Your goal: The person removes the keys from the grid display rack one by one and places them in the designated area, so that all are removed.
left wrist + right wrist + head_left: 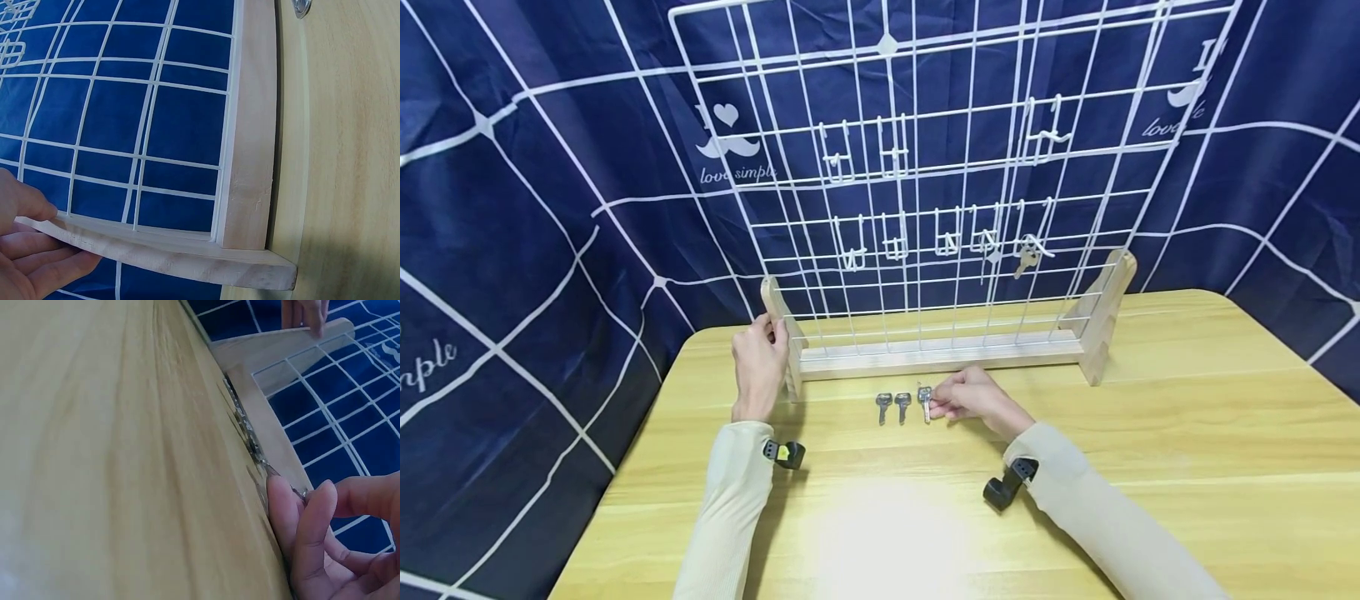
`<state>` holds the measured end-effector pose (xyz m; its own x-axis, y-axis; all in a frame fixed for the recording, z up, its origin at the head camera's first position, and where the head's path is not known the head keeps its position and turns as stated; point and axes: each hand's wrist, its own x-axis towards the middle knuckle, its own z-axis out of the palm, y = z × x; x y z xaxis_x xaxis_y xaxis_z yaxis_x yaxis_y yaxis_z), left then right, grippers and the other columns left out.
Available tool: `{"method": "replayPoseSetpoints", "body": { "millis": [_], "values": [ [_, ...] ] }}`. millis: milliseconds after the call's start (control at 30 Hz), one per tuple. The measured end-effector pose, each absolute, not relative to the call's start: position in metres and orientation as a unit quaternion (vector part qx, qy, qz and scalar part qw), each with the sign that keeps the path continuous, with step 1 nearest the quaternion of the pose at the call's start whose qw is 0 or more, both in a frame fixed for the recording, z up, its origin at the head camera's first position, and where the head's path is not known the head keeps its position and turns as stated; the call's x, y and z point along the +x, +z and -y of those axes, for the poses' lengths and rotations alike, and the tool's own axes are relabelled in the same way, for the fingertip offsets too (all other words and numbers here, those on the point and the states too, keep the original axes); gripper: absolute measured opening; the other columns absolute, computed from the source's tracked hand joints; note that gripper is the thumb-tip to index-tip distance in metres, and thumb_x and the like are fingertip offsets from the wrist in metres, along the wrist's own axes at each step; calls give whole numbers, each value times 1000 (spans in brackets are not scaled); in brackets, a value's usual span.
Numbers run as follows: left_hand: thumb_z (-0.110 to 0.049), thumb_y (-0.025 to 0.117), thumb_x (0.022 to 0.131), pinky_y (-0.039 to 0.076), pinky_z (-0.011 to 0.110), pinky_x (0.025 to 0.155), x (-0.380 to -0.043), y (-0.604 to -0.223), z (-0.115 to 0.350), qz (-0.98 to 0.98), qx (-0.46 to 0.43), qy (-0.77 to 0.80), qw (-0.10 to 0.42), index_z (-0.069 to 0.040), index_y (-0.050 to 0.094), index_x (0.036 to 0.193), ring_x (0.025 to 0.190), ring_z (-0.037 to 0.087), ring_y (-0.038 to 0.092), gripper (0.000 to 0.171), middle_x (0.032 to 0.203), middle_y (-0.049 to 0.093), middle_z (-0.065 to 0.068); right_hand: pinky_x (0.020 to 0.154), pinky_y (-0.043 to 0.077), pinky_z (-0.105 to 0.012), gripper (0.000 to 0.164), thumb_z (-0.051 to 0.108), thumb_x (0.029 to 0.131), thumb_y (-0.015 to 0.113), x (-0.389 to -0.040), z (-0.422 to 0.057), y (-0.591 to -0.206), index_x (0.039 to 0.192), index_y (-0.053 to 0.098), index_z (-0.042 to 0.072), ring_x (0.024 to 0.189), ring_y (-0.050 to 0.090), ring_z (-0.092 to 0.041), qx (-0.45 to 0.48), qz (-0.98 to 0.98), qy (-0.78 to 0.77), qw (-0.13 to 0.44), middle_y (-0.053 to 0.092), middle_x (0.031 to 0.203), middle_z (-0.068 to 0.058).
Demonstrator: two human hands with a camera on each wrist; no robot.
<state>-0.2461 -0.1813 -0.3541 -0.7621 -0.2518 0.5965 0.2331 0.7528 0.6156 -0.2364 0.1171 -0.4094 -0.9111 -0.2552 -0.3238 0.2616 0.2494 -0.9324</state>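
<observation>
My left hand (760, 365) grips the left wooden side piece (181, 256) of a white wire grid stand. In the left wrist view, the thumb lies on top of the wood and the fingers curl beneath it. Low over the table, my right hand (973, 395) pinches a silver key (926, 407) between thumb and fingers, its blade toward me. To its left, two dark-headed keys (883, 405) lie in a row with it, blades also toward me. Part of the pinched key is hidden behind the fingertips in the right wrist view.
White wire hooks (895, 247) hang in two rows on the grid. A brass-coloured key (1026, 261) hangs from the lower right hook. The stand's wooden base bar (880, 358) runs just behind the loose keys on the wooden table (1187, 450). A dark blue patterned cloth (587, 142) surrounds the table's back.
</observation>
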Motion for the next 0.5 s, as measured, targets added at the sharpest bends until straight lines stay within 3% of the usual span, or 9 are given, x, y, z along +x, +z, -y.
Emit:
{"method": "replayPoseSetpoints", "body": {
  "millis": [500],
  "values": [
    [-7,55,93,56,43,70,-247,-355,182,872,8,-357,336,12,67,96,84,32,71,22,94,70,24,57,55,-23,20,0,87,59,-242,-112,-416,101,58,-15,56,67,-13,39,-758,-607,236,70,71,-12]
  ]
}}
